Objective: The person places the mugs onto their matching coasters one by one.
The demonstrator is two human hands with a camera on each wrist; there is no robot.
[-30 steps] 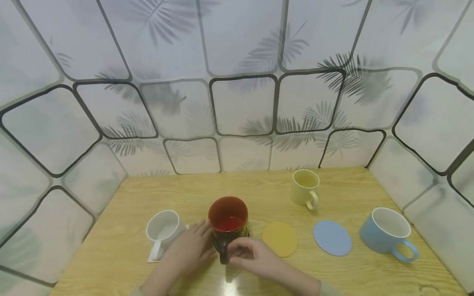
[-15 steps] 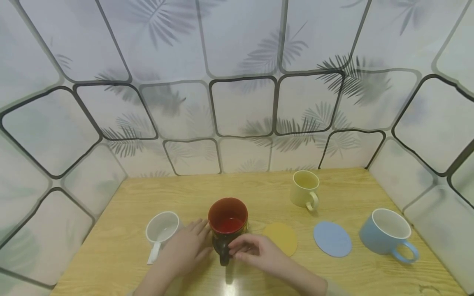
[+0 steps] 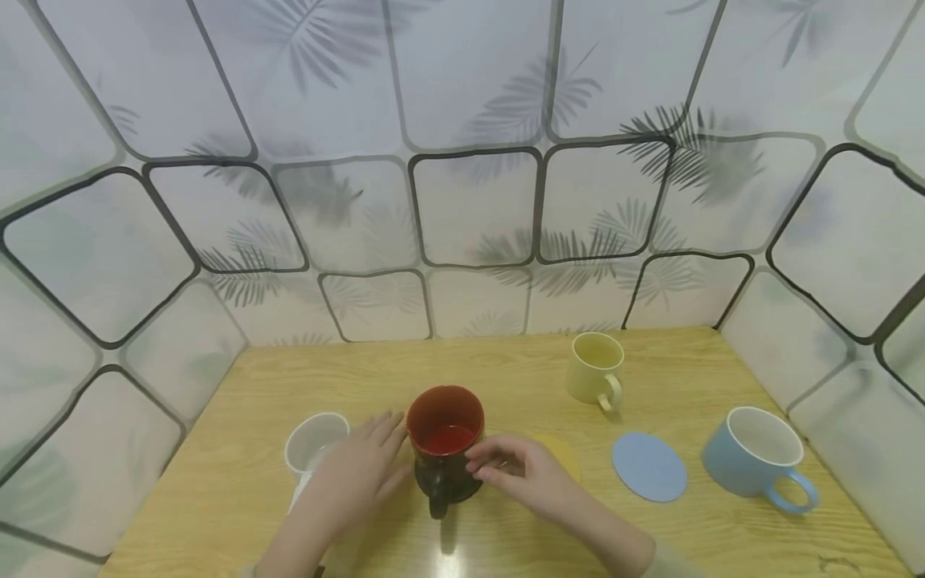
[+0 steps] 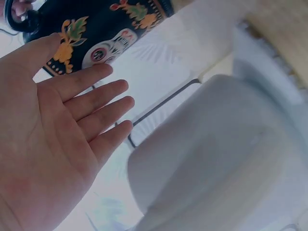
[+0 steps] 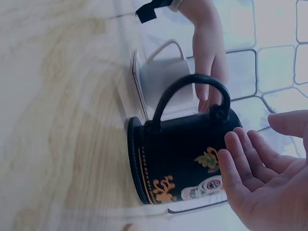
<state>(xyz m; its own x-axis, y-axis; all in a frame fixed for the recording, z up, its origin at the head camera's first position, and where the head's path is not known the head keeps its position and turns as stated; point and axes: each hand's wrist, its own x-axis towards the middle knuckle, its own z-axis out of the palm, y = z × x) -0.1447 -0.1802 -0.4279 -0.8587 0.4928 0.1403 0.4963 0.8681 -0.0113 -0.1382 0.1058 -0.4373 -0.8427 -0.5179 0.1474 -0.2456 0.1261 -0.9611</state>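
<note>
A black mug with a red inside (image 3: 446, 429) stands upright on a round black coaster (image 5: 137, 163), its handle facing the person. Orange flowers and green leaves decorate its outer wall. My left hand (image 3: 354, 470) is on the mug's left side, fingers straight and fingertips right by its wall. On the other side is my right hand (image 3: 531, 475), its fingers loosely bent, tips close to the wall and gripping nothing. Left of the left hand, partly hidden by it, a white mug (image 3: 311, 441) stands on a white coaster (image 5: 138, 86).
A yellow coaster (image 3: 565, 453) lies partly behind the right hand, with a blue coaster (image 3: 649, 467) to its right. Farther back stands a pale yellow mug (image 3: 588, 381). A light blue mug (image 3: 740, 457) is at the far right. Patterned panels (image 3: 477, 297) surround the wooden table (image 3: 347, 377).
My right hand has moved from beside the mug's handle up and right to its side. The left hand has shifted slightly up and left. The black mug is almost unmoved.
</note>
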